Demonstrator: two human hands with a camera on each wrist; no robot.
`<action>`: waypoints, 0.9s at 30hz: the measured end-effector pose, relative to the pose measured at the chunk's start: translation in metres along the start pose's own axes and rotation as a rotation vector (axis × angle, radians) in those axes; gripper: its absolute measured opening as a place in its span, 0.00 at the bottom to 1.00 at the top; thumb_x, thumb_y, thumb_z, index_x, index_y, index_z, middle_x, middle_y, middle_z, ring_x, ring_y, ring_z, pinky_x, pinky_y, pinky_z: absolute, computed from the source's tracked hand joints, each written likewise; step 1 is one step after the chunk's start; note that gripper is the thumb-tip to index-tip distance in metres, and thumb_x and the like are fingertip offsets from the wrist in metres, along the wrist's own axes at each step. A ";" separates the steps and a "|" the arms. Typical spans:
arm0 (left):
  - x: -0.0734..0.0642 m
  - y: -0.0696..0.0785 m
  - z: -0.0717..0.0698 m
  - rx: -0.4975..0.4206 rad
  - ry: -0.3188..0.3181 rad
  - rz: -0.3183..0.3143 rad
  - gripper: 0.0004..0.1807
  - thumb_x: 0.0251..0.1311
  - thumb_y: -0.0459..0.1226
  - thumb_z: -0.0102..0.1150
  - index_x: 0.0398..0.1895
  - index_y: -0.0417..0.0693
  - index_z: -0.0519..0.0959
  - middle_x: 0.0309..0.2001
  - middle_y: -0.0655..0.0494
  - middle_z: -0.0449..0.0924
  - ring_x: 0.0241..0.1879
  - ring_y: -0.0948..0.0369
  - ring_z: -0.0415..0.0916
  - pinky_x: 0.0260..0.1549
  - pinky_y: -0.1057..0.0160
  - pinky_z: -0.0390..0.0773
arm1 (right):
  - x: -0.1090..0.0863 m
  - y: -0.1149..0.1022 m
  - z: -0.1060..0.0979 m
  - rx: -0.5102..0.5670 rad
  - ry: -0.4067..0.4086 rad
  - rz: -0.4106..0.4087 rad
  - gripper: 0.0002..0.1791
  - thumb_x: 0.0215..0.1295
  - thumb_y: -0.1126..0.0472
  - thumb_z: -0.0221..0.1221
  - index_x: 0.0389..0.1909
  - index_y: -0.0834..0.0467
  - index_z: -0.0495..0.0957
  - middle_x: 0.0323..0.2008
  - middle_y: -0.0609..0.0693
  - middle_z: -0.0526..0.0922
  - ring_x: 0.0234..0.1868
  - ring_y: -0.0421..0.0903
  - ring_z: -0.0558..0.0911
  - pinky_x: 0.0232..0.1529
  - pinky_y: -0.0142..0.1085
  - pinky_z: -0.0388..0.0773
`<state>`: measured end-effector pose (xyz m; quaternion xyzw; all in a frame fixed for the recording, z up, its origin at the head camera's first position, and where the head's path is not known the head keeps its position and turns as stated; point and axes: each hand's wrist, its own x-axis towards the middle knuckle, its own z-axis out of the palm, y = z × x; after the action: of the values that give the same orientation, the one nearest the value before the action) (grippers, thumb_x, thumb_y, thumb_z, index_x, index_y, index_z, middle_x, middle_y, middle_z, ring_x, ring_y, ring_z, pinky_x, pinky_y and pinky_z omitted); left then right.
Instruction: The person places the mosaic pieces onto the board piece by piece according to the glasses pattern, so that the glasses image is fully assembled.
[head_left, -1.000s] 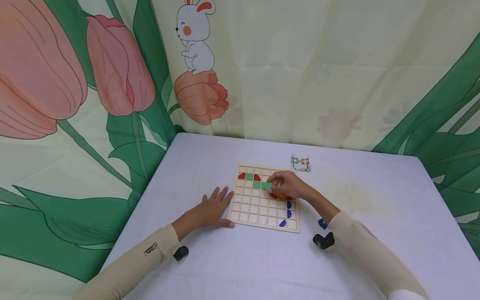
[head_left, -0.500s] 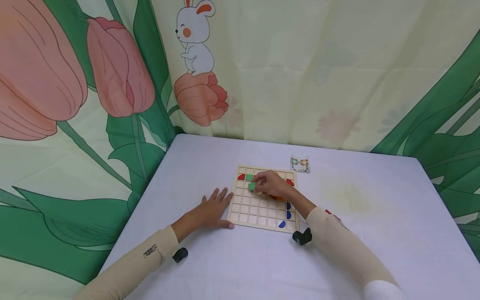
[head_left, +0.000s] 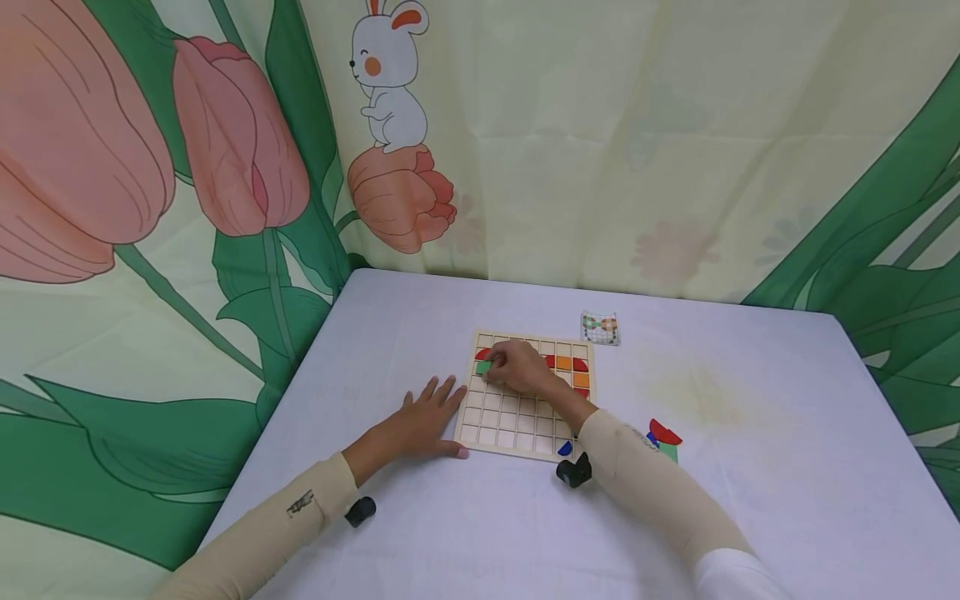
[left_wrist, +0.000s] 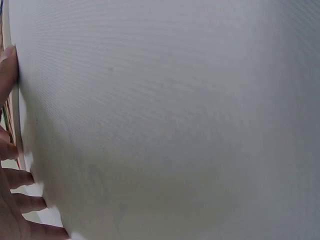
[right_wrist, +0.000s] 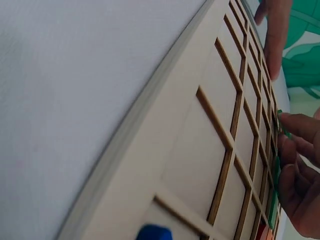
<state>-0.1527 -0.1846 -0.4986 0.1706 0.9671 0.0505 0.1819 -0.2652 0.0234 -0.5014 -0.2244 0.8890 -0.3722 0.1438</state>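
Note:
My right hand [head_left: 517, 367] pinches a small green square tile [head_left: 482, 368] at the second row of the leftmost column of a wooden grid board [head_left: 510, 427]. Whether the tile sits inside the cell cannot be told. A red piece [head_left: 482, 354] lies in the cell just beyond it. In the right wrist view, curled fingertips [right_wrist: 286, 120] hold the tile's edge. My left hand [head_left: 427, 421] lies flat with fingers spread, touching the board's left edge. Orange and red pieces [head_left: 564, 363] fill cells at the right; a blue piece [head_left: 565, 448] sits near the front. The right hand and arm hide other cells.
A small printed pattern card [head_left: 600, 327] lies behind the board. Loose red [head_left: 665, 432], green [head_left: 670, 452] and blue pieces lie right of the board, partly behind the right sleeve. Black wrist cameras [head_left: 573, 472] hang under both forearms. A patterned curtain stands behind the table.
The right hand has carried the green tile leftward across the board to the leftmost column. Orange and red pieces at the right came into sight. The left hand has stayed put.

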 end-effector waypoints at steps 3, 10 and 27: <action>0.000 0.000 0.000 0.008 0.001 -0.001 0.61 0.51 0.70 0.63 0.82 0.54 0.49 0.82 0.47 0.43 0.79 0.40 0.42 0.65 0.27 0.57 | 0.002 -0.003 0.003 -0.020 0.008 0.026 0.12 0.59 0.58 0.71 0.44 0.55 0.85 0.27 0.45 0.83 0.28 0.41 0.78 0.30 0.32 0.72; -0.002 0.001 -0.001 0.001 0.002 0.000 0.61 0.51 0.70 0.63 0.81 0.53 0.49 0.82 0.46 0.44 0.79 0.39 0.42 0.65 0.27 0.58 | 0.004 -0.008 0.005 -0.056 0.014 0.094 0.13 0.58 0.56 0.72 0.44 0.53 0.86 0.30 0.45 0.84 0.30 0.42 0.80 0.31 0.33 0.74; -0.001 -0.001 -0.002 0.022 0.011 0.013 0.60 0.51 0.72 0.60 0.81 0.52 0.50 0.82 0.47 0.44 0.79 0.39 0.43 0.65 0.28 0.60 | 0.005 -0.014 0.004 -0.101 0.015 0.101 0.11 0.58 0.56 0.72 0.41 0.51 0.87 0.31 0.44 0.85 0.31 0.42 0.80 0.31 0.34 0.73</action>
<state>-0.1525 -0.1860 -0.4964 0.1784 0.9675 0.0419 0.1743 -0.2640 0.0101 -0.4944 -0.1834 0.9180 -0.3208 0.1442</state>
